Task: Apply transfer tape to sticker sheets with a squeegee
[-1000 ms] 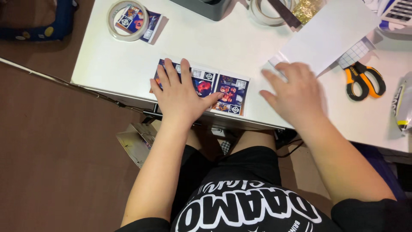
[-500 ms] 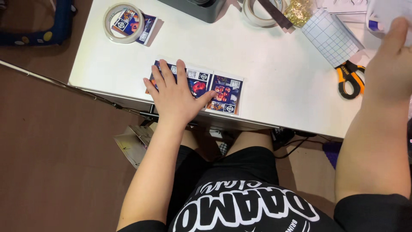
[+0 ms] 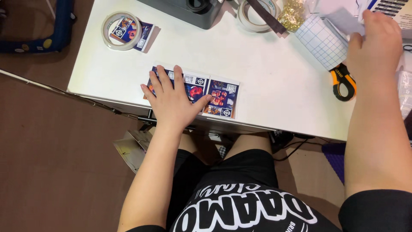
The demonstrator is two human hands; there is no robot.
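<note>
Pressing flat, the left hand (image 3: 174, 101) lies open, fingers spread, on the printed sheet (image 3: 214, 96) at the table's (image 3: 266, 81) near edge; it pins the sheet and grips nothing. The right hand (image 3: 377, 47) is up at the far right corner, fingers curled around a white sheet (image 3: 343, 19) by the grid paper (image 3: 322, 41); it looks like a light pinch, but the grip itself is partly hidden.

Risks, as judged:
- Printed sheet sits at the table lip. If the palm lifts or slides, it could go over the edge.
- Right forearm passes close by the scissors (image 3: 341, 79); a sideways sweep could knock them off.
- Tape roll (image 3: 121, 30) on the small card stack (image 3: 139, 34) is well apart, no issue.

Versus half a second back: left hand has held the same pose on the printed sheet. Right hand has come in from the frame's right edge and now sits lower over the grid paper. View has shifted slightly; printed sheet unmoved.
</note>
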